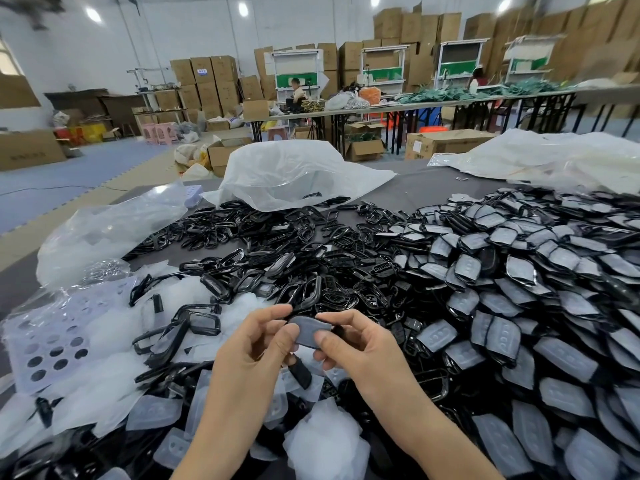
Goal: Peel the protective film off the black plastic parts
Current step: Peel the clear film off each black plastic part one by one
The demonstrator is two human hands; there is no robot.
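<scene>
Head view: left hand (258,344) and right hand (349,344) pinch one small black plastic part under grey film (308,332). Part looks light and stiff, film thin and soft; pick its edge at 12 o'clock.

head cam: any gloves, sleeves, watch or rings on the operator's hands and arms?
No. The left hand and right hand are bare, with no gloves or finger cots. The left forearm and right forearm are uncovered down to the frame's bottom edge, so no sleeve shows. No watch, bracelet, ring or tape is visible. The nails look short and unpainted.
</scene>
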